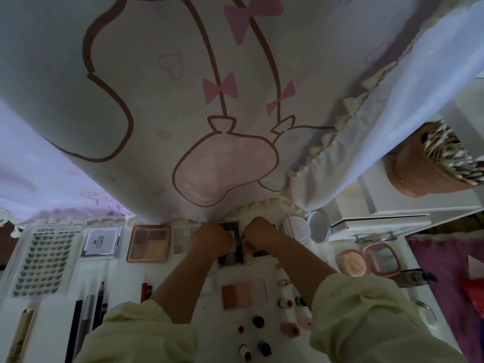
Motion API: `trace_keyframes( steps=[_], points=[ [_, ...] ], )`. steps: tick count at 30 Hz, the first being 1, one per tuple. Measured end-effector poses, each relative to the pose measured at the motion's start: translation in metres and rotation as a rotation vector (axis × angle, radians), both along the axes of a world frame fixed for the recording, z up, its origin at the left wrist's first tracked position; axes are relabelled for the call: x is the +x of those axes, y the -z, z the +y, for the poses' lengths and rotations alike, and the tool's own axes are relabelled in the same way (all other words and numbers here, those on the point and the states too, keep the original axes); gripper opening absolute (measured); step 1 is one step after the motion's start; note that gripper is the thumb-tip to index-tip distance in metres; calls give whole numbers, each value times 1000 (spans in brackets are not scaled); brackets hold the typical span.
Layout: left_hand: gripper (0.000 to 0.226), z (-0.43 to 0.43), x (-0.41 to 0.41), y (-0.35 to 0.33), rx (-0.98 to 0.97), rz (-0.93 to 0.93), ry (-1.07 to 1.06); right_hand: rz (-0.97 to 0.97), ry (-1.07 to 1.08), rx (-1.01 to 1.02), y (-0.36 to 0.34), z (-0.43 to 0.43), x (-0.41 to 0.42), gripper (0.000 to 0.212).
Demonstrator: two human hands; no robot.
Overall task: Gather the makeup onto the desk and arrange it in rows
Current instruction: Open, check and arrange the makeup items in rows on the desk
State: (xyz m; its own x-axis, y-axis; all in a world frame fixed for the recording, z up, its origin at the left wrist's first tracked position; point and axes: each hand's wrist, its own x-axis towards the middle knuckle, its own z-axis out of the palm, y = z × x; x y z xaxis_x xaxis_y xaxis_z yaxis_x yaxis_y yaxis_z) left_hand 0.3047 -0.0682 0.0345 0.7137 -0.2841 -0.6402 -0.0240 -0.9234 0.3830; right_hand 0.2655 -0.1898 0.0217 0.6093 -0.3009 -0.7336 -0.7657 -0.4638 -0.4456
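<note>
From the head camera, my left hand (209,239) and right hand (258,237) curl their fingers onto opposite edges of the dark palette (231,256), squaring it, I judge, into the desk's (125,277) back row beside the other palettes.

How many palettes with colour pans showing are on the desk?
3: a brown palette in the back row, a pale palette beside it, partly under the left hand, a pink palette nearer. The dark case that it and the right hand grip may be another.
</note>
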Motion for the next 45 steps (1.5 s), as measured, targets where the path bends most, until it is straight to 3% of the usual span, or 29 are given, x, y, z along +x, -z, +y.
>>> trace_keyframes(
  steps=[1,5,8,11,15,18,24,30,34,37,42,45],
  points=[
    [18,0,0,0,-1,4,7,-42,-159,-105,2,-2,-1,35],
    [18,-2,1,0,-8,20,23,-23,-400,-259,-1,-8,-1,30],
    [15,-1,2,-3,12,-13,82,-5,-398,-196,2,-5,-2,31],
    [26,6,0,-7,51,-87,192,-15,-356,-211,4,-6,-4,8],
    [75,18,-8,-3,208,-142,401,-196,-516,-317,4,-5,-2,55],
    [92,24,-13,6,268,-212,465,-240,-546,-349,7,-3,5,58],
    [89,20,-15,12,261,-270,460,-245,-458,-288,14,-1,18,35],
    [93,19,-12,13,287,-307,464,-165,-501,-326,24,1,29,55],
    [91,19,-11,15,285,-313,468,-105,-503,-353,23,2,29,53],
    [88,19,-11,16,272,-322,454,-151,-459,-299,13,5,29,54],
    [84,23,-14,18,236,-323,409,-258,-420,-83,-1,-5,29,28],
    [78,24,-18,17,192,-294,372,-350,-446,-42,-14,-12,22,27]
  ],
)
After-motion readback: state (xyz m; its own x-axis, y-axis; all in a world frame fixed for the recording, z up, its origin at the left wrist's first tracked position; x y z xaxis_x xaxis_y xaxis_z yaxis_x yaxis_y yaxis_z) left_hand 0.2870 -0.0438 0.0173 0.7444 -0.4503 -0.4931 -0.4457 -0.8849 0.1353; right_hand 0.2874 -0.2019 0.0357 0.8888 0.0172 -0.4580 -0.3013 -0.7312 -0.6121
